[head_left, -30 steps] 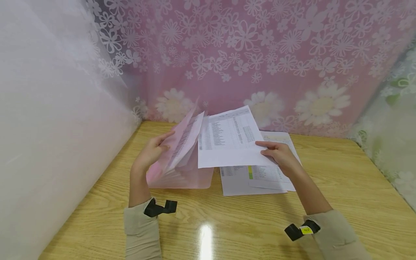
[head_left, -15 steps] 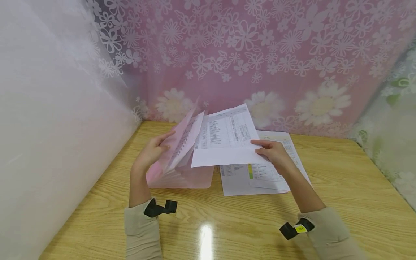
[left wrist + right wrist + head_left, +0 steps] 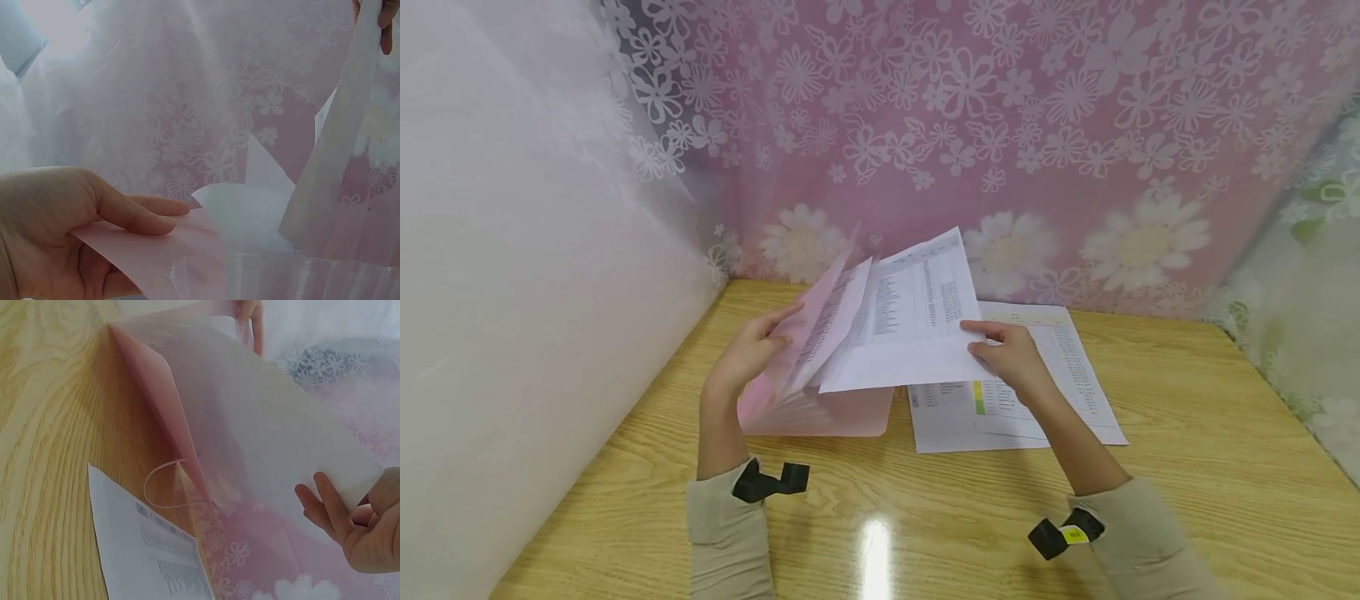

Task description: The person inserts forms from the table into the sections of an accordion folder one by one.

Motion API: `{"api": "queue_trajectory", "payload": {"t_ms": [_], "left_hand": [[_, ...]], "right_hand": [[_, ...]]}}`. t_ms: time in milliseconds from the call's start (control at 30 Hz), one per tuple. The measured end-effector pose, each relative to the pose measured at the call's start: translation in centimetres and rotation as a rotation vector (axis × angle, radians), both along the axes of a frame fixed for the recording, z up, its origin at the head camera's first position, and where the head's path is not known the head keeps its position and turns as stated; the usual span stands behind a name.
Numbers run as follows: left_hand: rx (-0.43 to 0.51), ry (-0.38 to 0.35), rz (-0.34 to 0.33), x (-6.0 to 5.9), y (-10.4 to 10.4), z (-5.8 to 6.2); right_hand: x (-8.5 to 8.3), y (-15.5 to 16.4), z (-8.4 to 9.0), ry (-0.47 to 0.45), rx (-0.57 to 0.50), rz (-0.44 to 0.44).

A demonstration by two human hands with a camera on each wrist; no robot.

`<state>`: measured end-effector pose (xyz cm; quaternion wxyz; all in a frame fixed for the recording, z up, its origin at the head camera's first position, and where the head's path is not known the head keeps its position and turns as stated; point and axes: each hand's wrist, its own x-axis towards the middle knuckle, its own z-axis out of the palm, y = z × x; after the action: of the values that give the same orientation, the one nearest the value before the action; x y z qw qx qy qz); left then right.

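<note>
A pink expanding file folder (image 3: 850,417) stands fanned partway on the table, with a printed sheet (image 3: 831,321) in it. My left hand (image 3: 748,354) grips the folder's pink cover (image 3: 156,247) between thumb and fingers. In my right hand (image 3: 1011,358) a white printed sheet (image 3: 910,358) is pinched by its right edge. That sheet is raised and tilted, its lower left corner reaching over the folder's pockets (image 3: 269,275). From the right wrist view I see the back of the sheet (image 3: 269,419) and my curled right fingers. Whether its lower edge is inside a pocket, I cannot tell.
Several printed sheets (image 3: 1075,375) lie overlapping on the wooden table (image 3: 850,517) beneath my right forearm. A thin elastic loop (image 3: 147,487) hangs from the folder. A floral pink curtain (image 3: 925,125) stands behind, and a white sheet wall (image 3: 550,250) at the left.
My right hand has moved left with the printed sheet, bringing its left corner over the folder and uncovering more of the papers on the table. The left hand keeps its place.
</note>
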<state>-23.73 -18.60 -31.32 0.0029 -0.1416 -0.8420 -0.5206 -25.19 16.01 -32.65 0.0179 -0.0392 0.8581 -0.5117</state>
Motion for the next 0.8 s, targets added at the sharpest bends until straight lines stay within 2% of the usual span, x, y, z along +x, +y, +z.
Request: {"api": "queue_trajectory", "payload": {"t_ms": [300,433,800], "left_hand": [[-0.004,0.007,0.008,0.0,0.0,-0.1],[0.005,0.011,0.002,-0.1,0.0,-0.2],[0.012,0.002,-0.007,-0.1,0.0,-0.1]], "right_hand": [[0.3,-2.0,-0.3,0.03,-0.011,0.018],[0.3,-3.0,-0.6,0.008,-0.036,0.023],[0.1,-5.0,-0.9,-0.082,-0.217,0.18]]}}
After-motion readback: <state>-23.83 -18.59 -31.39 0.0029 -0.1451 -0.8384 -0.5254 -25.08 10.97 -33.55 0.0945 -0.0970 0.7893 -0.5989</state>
